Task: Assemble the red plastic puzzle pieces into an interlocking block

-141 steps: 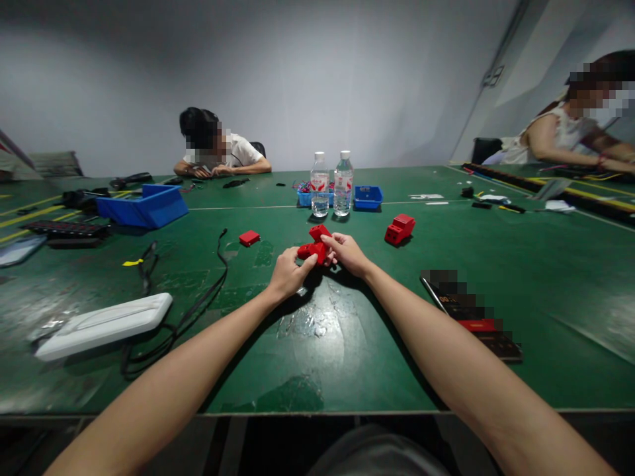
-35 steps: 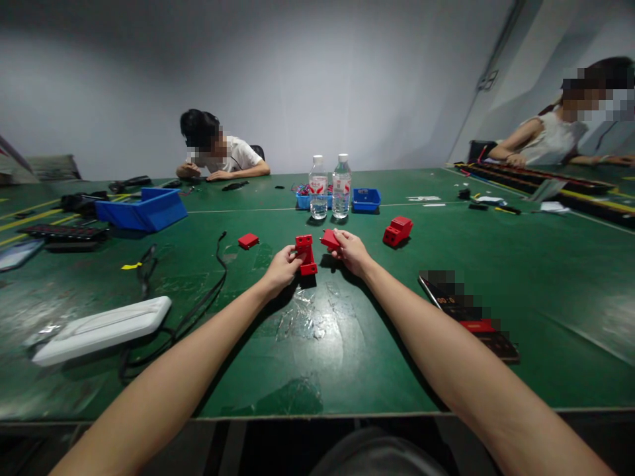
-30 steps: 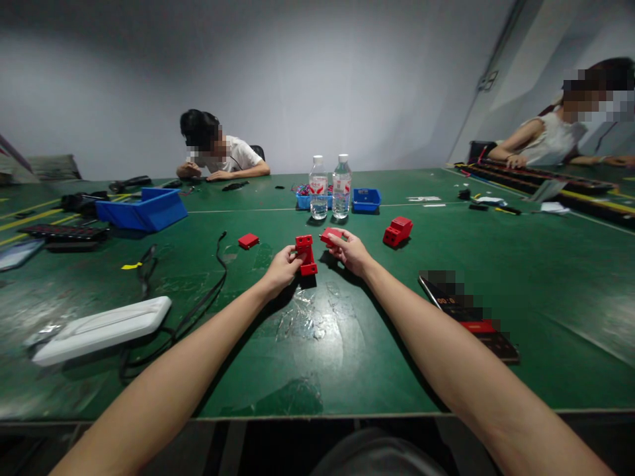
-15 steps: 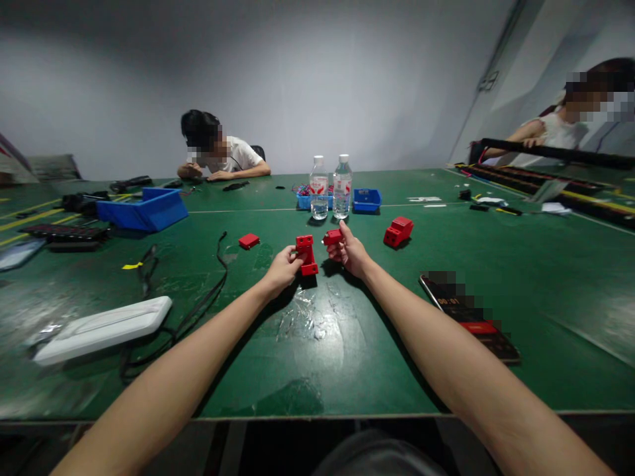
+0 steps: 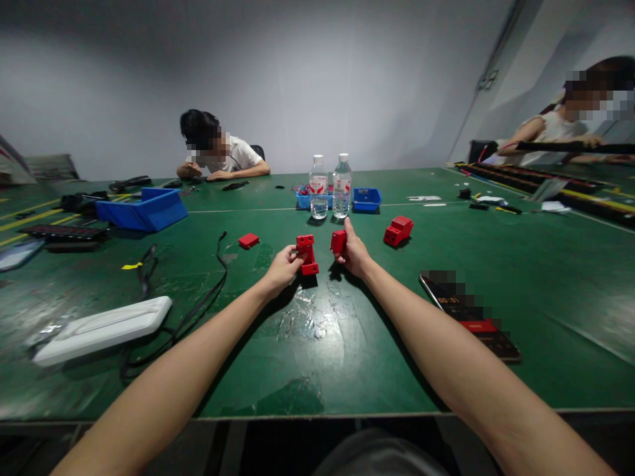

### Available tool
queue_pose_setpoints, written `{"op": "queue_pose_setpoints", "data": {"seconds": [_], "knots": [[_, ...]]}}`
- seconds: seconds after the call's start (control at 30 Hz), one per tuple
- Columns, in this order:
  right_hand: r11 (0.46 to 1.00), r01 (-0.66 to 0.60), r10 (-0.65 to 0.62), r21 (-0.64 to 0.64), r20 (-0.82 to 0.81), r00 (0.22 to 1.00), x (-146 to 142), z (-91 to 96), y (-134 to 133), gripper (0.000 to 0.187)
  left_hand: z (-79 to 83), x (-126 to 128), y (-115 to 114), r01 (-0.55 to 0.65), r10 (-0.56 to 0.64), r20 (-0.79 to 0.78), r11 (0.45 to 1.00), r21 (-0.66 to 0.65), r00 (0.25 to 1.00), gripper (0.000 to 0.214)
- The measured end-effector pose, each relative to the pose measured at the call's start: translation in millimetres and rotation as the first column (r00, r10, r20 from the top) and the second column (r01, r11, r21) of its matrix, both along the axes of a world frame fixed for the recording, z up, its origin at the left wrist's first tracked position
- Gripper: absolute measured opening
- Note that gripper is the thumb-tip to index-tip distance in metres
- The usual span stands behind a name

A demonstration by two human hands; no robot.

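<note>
My left hand (image 5: 280,267) grips a red L-shaped plastic housing (image 5: 307,253) that stands upright on the green table (image 5: 317,344). A short gap to its right, my right hand (image 5: 355,253) pinches a smaller red cover piece (image 5: 338,241), held upright with the thumb along its top. The two red parts do not touch. Another red assembled housing (image 5: 397,229) lies to the right of my right hand, and a flat red lid (image 5: 249,240) lies to the left.
Two water bottles (image 5: 330,187) and small blue trays (image 5: 367,198) stand behind my hands. A large blue bin (image 5: 143,207), black cables (image 5: 183,291) and a white flat case (image 5: 102,328) lie left. A phone (image 5: 469,315) lies right. Two other people work at the far edges.
The two red parts, held together earlier, have come apart. My right hand has turned its small piece from flat to upright; the left hand holds the housing still.
</note>
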State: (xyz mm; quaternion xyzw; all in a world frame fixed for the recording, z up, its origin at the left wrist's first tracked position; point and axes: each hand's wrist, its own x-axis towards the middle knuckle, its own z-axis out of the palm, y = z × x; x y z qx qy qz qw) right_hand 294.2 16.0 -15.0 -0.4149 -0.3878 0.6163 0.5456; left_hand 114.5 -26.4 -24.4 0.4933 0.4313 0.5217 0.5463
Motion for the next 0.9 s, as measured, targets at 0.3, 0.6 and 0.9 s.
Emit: {"op": "queue_pose_setpoints", "data": {"seconds": [0.3, 0.6, 0.9], "knots": [[0.999, -0.001, 0.001, -0.036, -0.002, 1.000, -1.3, 3.6, -2.5, 0.055, 0.5, 0.4, -0.3, -0.004, 0.004, -0.001, 1.000, -0.007, 1.000, 0.034], [0.997, -0.025, 0.019, -0.079, -0.078, 0.997, -0.9, 4.9, -1.7, 0.038, -1.2, -0.5, 0.8, 0.003, -0.003, -0.011, 1.000, -0.002, 1.000, 0.035], [0.995, -0.026, 0.017, -0.094, -0.102, 0.995, -1.0, 6.7, -2.5, 0.030, -1.3, -0.6, 0.3, -0.004, 0.004, 0.001, 1.000, -0.011, 1.000, 0.035]]}}
